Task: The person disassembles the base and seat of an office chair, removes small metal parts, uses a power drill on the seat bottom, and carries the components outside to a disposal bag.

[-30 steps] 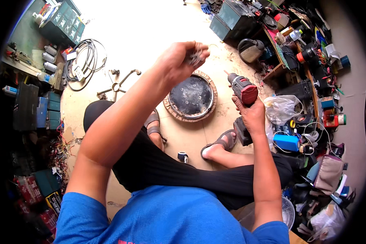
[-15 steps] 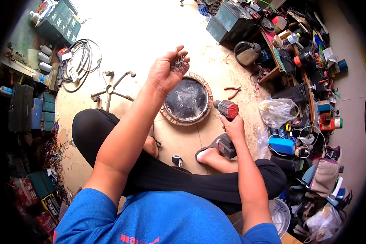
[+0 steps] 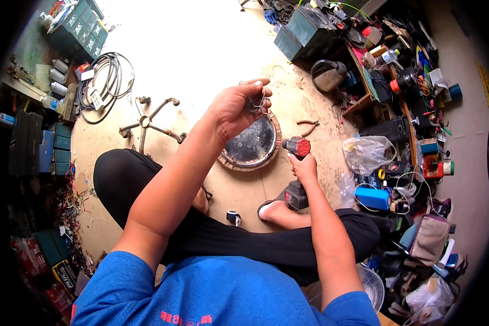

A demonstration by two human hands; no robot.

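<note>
My left hand (image 3: 234,108) is raised over the far left part of a round stool seat, its fingers curled around a tangle of thin grey wire-like pieces (image 3: 258,103). That seat (image 3: 251,142) lies on the floor with a dark, scuffed disc facing up and a gathered brown rim. In my right hand (image 3: 304,167) is a red and black cordless drill (image 3: 298,145), gripped by its handle; its battery base (image 3: 295,195) hangs near my foot. The drill's front end is beside the seat's right edge, apart from it. Pliers (image 3: 309,127) with reddish handles lie just beyond the drill.
A metal chair base with castors (image 3: 144,120) and a coiled grey cable (image 3: 104,81) are on the floor at left. Along the right side runs clutter: a plastic bag (image 3: 368,154), a blue box (image 3: 373,198), shelving. Drawer boxes (image 3: 81,32) stand far left.
My left hand has shifted right and slightly nearer, still holding the wire-like pieces, and now covers more of the seat. The drill has moved slightly left along with my right hand.
</note>
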